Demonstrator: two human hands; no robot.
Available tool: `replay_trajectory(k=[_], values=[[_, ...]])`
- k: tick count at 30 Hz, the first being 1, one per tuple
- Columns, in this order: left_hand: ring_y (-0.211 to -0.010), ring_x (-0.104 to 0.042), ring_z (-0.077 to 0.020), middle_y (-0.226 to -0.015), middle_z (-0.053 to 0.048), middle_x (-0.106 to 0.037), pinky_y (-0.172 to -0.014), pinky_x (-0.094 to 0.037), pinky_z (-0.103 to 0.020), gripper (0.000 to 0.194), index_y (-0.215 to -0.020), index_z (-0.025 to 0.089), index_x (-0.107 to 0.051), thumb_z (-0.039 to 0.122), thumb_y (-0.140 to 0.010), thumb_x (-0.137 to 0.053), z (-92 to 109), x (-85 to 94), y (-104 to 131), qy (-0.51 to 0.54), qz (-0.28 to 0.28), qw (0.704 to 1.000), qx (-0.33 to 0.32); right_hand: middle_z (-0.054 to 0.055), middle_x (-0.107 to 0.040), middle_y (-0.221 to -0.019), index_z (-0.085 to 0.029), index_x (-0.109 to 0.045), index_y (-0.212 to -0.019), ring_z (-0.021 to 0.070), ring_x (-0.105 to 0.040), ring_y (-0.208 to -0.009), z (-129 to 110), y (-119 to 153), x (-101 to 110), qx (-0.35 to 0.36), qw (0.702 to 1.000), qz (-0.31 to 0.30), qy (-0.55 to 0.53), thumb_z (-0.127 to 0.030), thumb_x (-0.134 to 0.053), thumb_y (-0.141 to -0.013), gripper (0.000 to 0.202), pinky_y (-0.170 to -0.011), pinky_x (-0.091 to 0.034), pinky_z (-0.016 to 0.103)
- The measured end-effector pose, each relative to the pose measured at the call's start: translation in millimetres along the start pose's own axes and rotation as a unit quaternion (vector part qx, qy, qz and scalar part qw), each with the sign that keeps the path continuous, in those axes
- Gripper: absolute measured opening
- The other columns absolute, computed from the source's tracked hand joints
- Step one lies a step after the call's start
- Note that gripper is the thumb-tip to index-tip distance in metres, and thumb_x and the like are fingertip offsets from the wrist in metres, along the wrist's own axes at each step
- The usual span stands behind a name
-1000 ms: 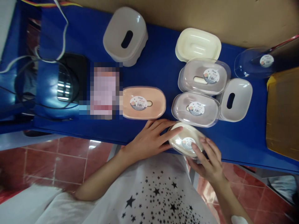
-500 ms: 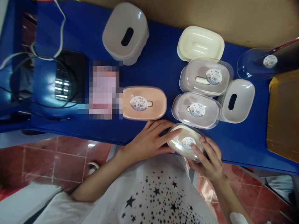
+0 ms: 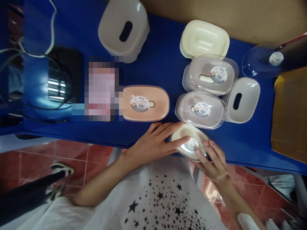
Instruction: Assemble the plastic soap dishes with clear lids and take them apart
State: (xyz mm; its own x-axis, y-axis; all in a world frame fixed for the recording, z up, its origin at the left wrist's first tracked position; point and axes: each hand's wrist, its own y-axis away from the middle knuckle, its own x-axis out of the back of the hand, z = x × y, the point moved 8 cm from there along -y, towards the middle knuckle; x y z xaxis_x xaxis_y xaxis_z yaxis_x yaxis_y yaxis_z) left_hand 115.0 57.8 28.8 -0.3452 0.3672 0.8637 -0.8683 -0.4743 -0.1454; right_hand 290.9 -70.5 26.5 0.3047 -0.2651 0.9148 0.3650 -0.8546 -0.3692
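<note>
A cream oval box point(image 3: 185, 130) with a clear lid and a round label lies at the front edge of the blue table, between my hands. My left hand point(image 3: 159, 139) grips its left side, index finger across the lid beside the label. On the right side, my right hand point(image 3: 213, 159) is wrapped round the box, one fingertip touching the lid near the label. Just behind are two lidded greyish boxes, a nearer one point(image 3: 183, 111) and a farther one point(image 3: 194, 68). A peach lidded box point(image 3: 160, 110) sits to the left.
An open cream tray point(image 3: 203, 36) and a grey slotted piece point(image 3: 248, 99) stand among the boxes. Stacked grey pieces point(image 3: 139, 30) are at the back. A clear lid point(image 3: 255, 62) and an amber-wrapped box point(image 3: 290, 118) lie right; cables point(image 3: 53, 28) left. A person's shoe point(image 3: 62, 167) shows below.
The view has shifted slightly, so the table items appear a little higher and more to the left. My left index finger reaches slightly farther over the lid. A person's leg and shoes have come into view lower left.
</note>
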Motion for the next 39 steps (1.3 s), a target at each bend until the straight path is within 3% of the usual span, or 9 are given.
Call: replay_trajectory(k=[6,9,12,16,22,25,31,35,39], values=[[-0.143,-0.060,-0.0335,-0.165,-0.021,-0.052,-0.109,-0.052,-0.050,0.050,-0.157,0.029,-0.051,0.025,-0.109,-0.065,3.8,-0.6,-1.6,0.001,0.009,1.000,0.001,0.015,-0.048,-0.172,-0.021,-0.053,-0.164,0.0368,-0.057,-0.152,0.8,2.1,0.0,0.005,1.000,0.014,0.010,-0.036,-0.091,-0.091,0.084,-0.118,-0.061,0.052],[-0.149,-0.055,-0.0338,-0.164,-0.022,-0.051,-0.111,-0.053,-0.051,0.050,-0.156,0.028,-0.049,0.033,-0.110,-0.066,5.8,-2.1,-3.2,0.015,0.011,1.000,0.000,0.016,-0.046,-0.173,-0.021,-0.051,-0.165,0.0382,-0.055,-0.153,1.3,-0.5,1.7,0.009,1.000,0.014,0.006,-0.036,-0.088,-0.094,0.081,-0.116,-0.063,0.052],[-0.148,-0.055,-0.0345,-0.163,-0.023,-0.052,-0.109,-0.055,-0.051,0.055,-0.159,0.029,-0.046,0.041,-0.110,-0.066,6.6,-2.8,-5.0,0.031,0.018,0.999,-0.005,0.019,-0.041,-0.175,-0.015,-0.049,-0.165,0.0391,-0.050,-0.156,0.9,-3.5,3.6,0.015,1.000,0.011,0.003,-0.037,-0.084,-0.097,0.080,-0.117,-0.061,0.051],[-0.148,-0.056,-0.0354,-0.163,-0.024,-0.051,-0.109,-0.056,-0.054,0.058,-0.162,0.029,-0.045,0.045,-0.110,-0.065,4.5,-3.2,-4.9,0.050,0.028,0.998,-0.011,0.020,-0.045,-0.173,-0.013,-0.048,-0.166,0.0393,-0.053,-0.154,3.3,-4.4,4.1,0.001,0.999,0.017,-0.028,-0.036,-0.082,-0.098,0.079,-0.116,-0.062,0.051],[-0.156,-0.048,-0.0374,-0.170,-0.023,-0.043,-0.115,-0.053,-0.059,0.071,-0.166,0.028,-0.042,0.043,-0.104,-0.075,1.3,-4.0,0.5,0.102,0.013,0.995,-0.007,0.019,-0.042,-0.175,-0.011,-0.049,-0.165,0.0387,-0.052,-0.155,2.6,-5.9,1.3,0.001,0.999,0.018,-0.033,-0.029,-0.083,-0.097,0.078,-0.119,-0.059,0.054],[-0.158,-0.046,-0.0358,-0.171,-0.023,-0.042,-0.116,-0.054,-0.058,0.068,-0.166,0.028,-0.042,0.039,-0.106,-0.073,1.8,-3.7,2.6,0.100,0.010,0.995,-0.004,0.020,-0.041,-0.175,-0.010,-0.049,-0.165,0.0390,-0.052,-0.155,0.9,-5.6,1.2,0.008,0.999,0.029,-0.021,-0.028,-0.085,-0.096,0.079,-0.120,-0.059,0.054],[-0.158,-0.049,-0.0352,-0.169,-0.024,-0.046,-0.114,-0.058,-0.057,0.060,-0.164,0.028,-0.043,0.032,-0.109,-0.068,2.0,-4.0,3.4,0.087,0.030,0.996,0.002,0.009,-0.057,-0.167,-0.033,-0.057,-0.160,0.0322,-0.062,-0.146,0.4,3.1,-1.1,0.005,0.999,0.041,-0.009,-0.035,-0.087,-0.094,0.073,-0.110,-0.066,0.048],[-0.160,-0.046,-0.0350,-0.174,-0.021,-0.041,-0.117,-0.057,-0.058,0.073,-0.171,0.035,-0.032,0.025,-0.108,-0.069,-0.5,-3.4,5.3,0.117,0.006,0.993,0.012,0.008,-0.057,-0.167,-0.034,-0.061,-0.157,0.0314,-0.062,-0.145,0.9,5.2,-1.6,-0.003,0.999,0.036,-0.018,-0.032,-0.085,-0.096,0.066,-0.111,-0.065,0.047],[-0.163,-0.042,-0.0313,-0.180,-0.017,-0.031,-0.120,-0.058,-0.051,0.079,-0.176,0.035,-0.025,0.016,-0.109,-0.063,-3.7,0.8,9.1,0.132,-0.007,0.991,0.015,0.009,-0.055,-0.168,-0.030,-0.063,-0.155,0.0317,-0.059,-0.149,-1.0,2.7,-2.5,0.010,0.999,0.023,-0.020,-0.023,-0.085,-0.095,0.065,-0.114,-0.063,0.048]])
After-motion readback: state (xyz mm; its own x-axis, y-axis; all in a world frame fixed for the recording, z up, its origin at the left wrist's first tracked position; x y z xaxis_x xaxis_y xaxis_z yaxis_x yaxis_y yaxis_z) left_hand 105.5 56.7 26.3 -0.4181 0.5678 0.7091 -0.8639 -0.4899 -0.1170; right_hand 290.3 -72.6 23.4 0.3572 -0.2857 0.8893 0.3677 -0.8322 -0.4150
